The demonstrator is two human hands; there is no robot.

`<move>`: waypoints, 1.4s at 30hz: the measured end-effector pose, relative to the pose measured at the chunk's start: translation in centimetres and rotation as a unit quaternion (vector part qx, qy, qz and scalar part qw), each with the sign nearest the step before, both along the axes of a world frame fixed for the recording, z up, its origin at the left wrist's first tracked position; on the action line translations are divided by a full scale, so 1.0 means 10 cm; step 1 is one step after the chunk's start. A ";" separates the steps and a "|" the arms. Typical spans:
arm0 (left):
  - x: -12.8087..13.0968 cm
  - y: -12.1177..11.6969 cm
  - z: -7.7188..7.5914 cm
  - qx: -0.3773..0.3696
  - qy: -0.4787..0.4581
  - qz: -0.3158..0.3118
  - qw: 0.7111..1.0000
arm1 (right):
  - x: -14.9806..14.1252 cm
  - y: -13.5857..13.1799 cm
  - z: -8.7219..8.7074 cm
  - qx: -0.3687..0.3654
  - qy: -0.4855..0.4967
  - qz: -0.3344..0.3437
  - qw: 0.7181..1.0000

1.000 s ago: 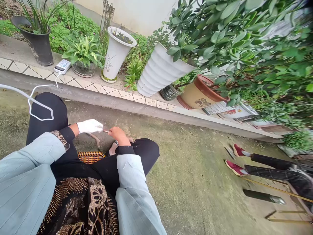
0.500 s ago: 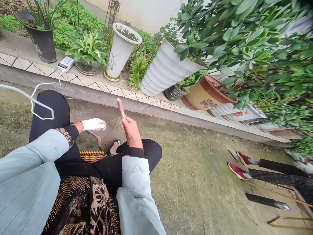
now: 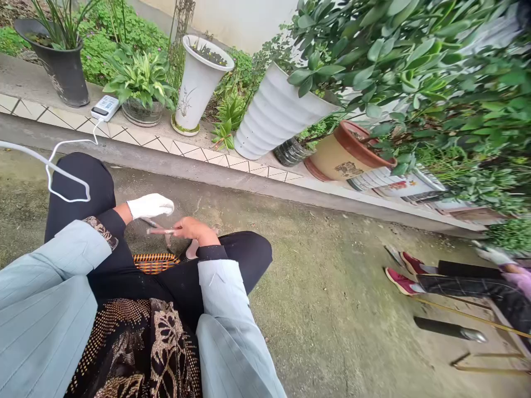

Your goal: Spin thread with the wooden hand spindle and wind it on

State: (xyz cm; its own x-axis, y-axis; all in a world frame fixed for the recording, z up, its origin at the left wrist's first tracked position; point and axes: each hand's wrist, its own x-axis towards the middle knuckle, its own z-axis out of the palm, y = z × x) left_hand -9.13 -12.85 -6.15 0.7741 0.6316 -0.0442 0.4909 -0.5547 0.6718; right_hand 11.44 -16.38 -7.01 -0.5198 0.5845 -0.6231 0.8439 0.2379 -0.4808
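My left hand (image 3: 151, 206), in a white glove, is above the dark-trousered left knee. Its fingers are curled together; what is in them, if anything, does not show. My bare right hand (image 3: 194, 229) is closed around a slim brownish-pink stick (image 3: 160, 231). The stick lies nearly level and points left, just below the gloved hand. A tool with a thin handle (image 3: 168, 240) is partly hidden behind the stick and my right hand. Below the hands, between the legs, is an orange-and-black woven surface (image 3: 155, 263).
Potted plants line a tiled ledge (image 3: 161, 142), among them a white ribbed pot (image 3: 277, 113). On it a small white device (image 3: 105, 108) trails a white cable (image 3: 68, 142). At right, another person's red shoes (image 3: 400, 281) are near a dark cylinder (image 3: 442, 327).
My right hand has lowered and turned the stick from upright to pointing left. The thin strand seen between the hands is no longer visible. My left hand has shifted slightly left and up.
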 end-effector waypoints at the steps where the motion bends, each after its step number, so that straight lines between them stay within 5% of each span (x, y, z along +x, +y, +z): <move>1: -0.01 0.02 -0.01 -0.002 0.002 0.010 1.000 | -0.01 -0.02 0.03 -0.043 0.039 0.004 0.998; 3: -0.02 0.06 -0.07 -0.017 -0.003 0.026 1.000 | 0.02 -0.05 0.12 -0.101 0.120 -0.007 0.988; 6: -0.03 0.10 -0.20 -0.051 -0.025 0.040 0.998 | 0.12 -0.06 0.24 -0.097 0.214 -0.040 0.971; 10: 0.03 0.06 -0.38 -0.157 -0.047 0.025 0.986 | 0.25 0.01 0.24 0.021 0.274 -0.171 0.946; 13: 0.11 -0.06 -0.42 -0.245 -0.057 -0.006 0.968 | 0.31 0.11 0.16 0.116 0.283 -0.342 0.889; 16: 0.17 -0.16 -0.34 -0.230 -0.061 -0.039 0.970 | 0.36 0.20 0.08 0.176 0.206 -0.424 0.864; 20: 0.11 -0.13 -0.14 -0.188 -0.061 -0.051 0.979 | 0.34 0.21 0.02 0.240 0.007 -0.321 0.916; 23: 0.02 -0.04 -0.05 -0.072 -0.024 -0.014 0.997 | 0.24 0.16 0.00 0.197 -0.060 -0.191 0.960; 27: -0.06 0.07 -0.09 0.037 0.017 0.035 0.999 | 0.10 0.06 0.05 0.028 0.037 -0.040 0.998; 31: -0.08 0.15 -0.23 0.041 -0.002 0.051 0.998 | 0.09 -0.02 0.22 -0.121 0.182 -0.028 0.975; 33: -0.07 0.17 -0.28 0.008 -0.024 0.069 0.997 | 0.15 -0.03 0.27 -0.123 0.237 -0.067 0.961; 36: -0.03 0.13 -0.32 -0.079 -0.049 0.084 0.992 | 0.26 0.02 0.25 -0.034 0.309 -0.219 0.925; 40: 0.11 -0.05 -0.31 -0.202 -0.084 0.029 0.975 | 0.33 0.13 0.12 0.082 0.361 -0.419 0.829; 42: 0.18 -0.14 -0.29 -0.203 -0.089 -0.019 0.975 | 0.32 0.17 0.06 0.109 0.326 -0.450 0.824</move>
